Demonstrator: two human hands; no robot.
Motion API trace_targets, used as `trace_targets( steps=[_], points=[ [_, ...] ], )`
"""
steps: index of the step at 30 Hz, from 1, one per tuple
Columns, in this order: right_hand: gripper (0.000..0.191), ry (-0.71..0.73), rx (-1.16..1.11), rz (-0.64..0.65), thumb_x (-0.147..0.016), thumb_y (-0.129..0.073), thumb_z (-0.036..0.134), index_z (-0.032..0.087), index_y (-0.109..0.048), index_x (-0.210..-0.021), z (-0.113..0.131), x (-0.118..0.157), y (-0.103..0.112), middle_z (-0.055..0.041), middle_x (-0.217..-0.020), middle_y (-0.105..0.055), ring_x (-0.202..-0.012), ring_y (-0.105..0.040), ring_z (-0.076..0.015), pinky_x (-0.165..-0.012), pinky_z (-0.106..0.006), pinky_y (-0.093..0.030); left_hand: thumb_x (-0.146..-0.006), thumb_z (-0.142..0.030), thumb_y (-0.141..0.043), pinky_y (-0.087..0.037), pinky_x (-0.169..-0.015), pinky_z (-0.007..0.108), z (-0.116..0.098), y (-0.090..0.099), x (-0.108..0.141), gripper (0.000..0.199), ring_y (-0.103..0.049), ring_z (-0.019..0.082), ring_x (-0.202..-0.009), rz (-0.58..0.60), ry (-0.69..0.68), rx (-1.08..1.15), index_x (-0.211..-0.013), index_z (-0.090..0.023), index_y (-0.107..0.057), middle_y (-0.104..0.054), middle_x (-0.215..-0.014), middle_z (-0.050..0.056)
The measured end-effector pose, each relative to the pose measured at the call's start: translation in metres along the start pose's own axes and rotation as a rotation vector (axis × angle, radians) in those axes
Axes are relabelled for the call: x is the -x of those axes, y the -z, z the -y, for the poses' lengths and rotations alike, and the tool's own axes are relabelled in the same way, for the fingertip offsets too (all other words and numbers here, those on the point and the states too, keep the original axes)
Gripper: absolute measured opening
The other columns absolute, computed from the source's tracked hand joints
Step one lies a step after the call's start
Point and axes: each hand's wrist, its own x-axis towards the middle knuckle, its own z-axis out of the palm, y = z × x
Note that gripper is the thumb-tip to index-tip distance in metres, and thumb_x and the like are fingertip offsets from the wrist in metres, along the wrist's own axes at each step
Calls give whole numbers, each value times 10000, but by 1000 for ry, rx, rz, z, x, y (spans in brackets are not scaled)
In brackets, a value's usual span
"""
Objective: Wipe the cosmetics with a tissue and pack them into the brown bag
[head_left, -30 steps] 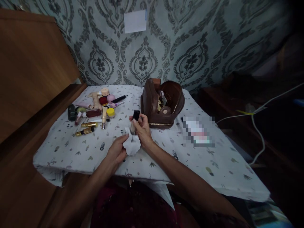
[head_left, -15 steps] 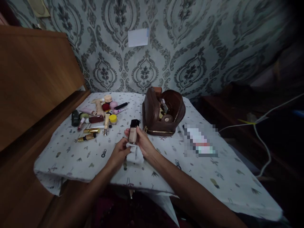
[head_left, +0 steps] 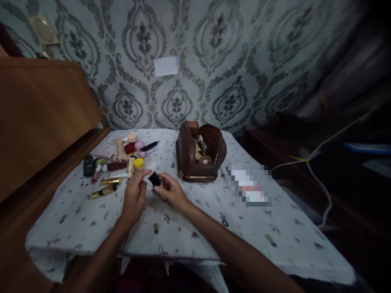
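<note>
Home room, by look: ornate patterned wallpaper (head_left: 179, 32), wooden furniture (head_left: 42, 118), table (head_left: 79, 228) under plant-printed cloth (head_left: 287, 228), white cable (head_left: 329, 199) nearby.

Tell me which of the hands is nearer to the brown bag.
Right. The right hand is just in front of the brown bag, toward its left corner; the left hand is farther away, to the left.

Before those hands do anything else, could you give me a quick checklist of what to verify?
1. Right hand on the black cap: ok, fingers at its side.
2. Left hand on the white cloth: ok.
3. What the cap sits on: cannot tell; cloth and fingers hide it.
4. Brown bag open: ok, things show inside.
5. Free space beyond the left hand: not ok; the yellow-lidded jar appears close.
</note>
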Motion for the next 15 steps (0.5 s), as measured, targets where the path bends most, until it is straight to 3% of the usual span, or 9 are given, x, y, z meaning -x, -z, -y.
trace_targets(
  steps=[3, 7, 11, 15],
  points=[
    [431, 11, 48, 109, -661, -839, 359, 203, -675, -1027, 1, 1, 3, 30, -844, -665, -764, -589, -104, -735, -215, -450, -869, -215, -434, -439, -978, 389, 5, 1, -10, 306, -604, 240, -1077, 94, -36, -42, -1078, -200, -656, -677, -1093, 78],
    [546, -73, -69, 215, -647, -845, 452, 188, -626, -1072, 14, 5, 4, 3, -917, -682, -757, -631, -113, -734, -240, -484, -794, -373, -528, -498, -842, 346, 19, -5, -18, 302, -633, 249, -918, 192, 190, 111, -961, -179, -687, -701, -878, 52],
    [566, -106, -290, 81, -663, -834, 493, 219, -558, -1073, 33, 3, 6, 2, -872, -689, -684, -659, -126, -694, -259, -520, -694, -468, -713, -490, -686, 278, 12, -13, -14, 424, -637, 227, -807, 291, 511, 423, -992, -167, -692, -712, -874, 46],
    [568, -22, -358, -10, -640, -859, 469, 233, -523, -1033, 52, -4, 8, -10, -911, -687, -809, -682, -158, -713, -266, -535, -628, -393, -824, -508, -795, 291, 1, -25, -6, 587, -645, 233, -928, 535, 706, 767, -1155, -189, -662, -709, -1028, 64]
  ],
)
